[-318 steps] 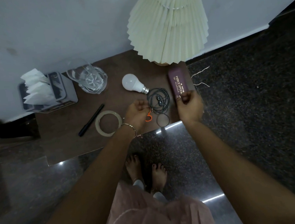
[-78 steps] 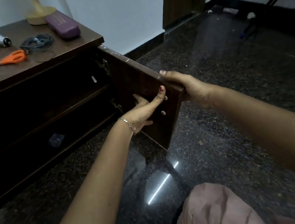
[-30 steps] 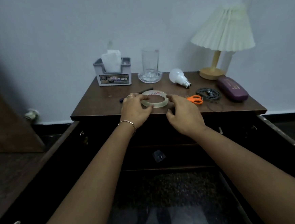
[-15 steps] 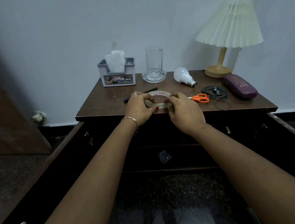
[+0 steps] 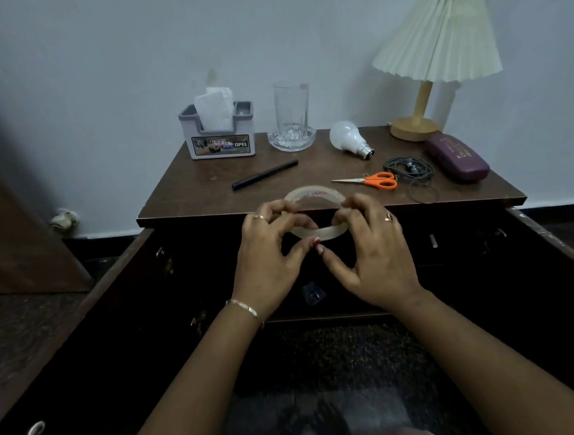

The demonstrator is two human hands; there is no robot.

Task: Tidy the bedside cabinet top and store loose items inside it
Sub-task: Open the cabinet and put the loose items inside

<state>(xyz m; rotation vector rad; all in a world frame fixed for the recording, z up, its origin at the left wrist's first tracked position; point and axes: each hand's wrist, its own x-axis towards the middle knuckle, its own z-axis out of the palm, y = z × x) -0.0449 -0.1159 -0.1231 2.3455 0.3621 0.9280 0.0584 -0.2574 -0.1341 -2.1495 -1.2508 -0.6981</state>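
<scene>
A clear tape roll [image 5: 314,194] hangs just in front of the dark wooden cabinet top's [image 5: 208,192] front edge. My left hand [image 5: 268,260] grips its left side and my right hand [image 5: 371,255] grips its right side. On the top lie a black pen [image 5: 265,174], a white light bulb [image 5: 346,139], orange-handled scissors [image 5: 375,180], a coiled black cable [image 5: 408,168] and a purple case [image 5: 457,157]. Both cabinet doors, left [image 5: 81,329] and right [image 5: 561,230], stand open, and the inside is dark.
At the back of the top stand a grey tissue holder [image 5: 219,133], a tall glass [image 5: 292,114] on a glass dish, and a lamp with a pleated cream shade [image 5: 439,33]. A small dark thing [image 5: 314,292] sits on the inner shelf. The floor is dark stone.
Both hands have lifted the tape roll off the cabinet top and drawn it toward me, past the front edge. Earlier, the cabinet doors were pulled open.
</scene>
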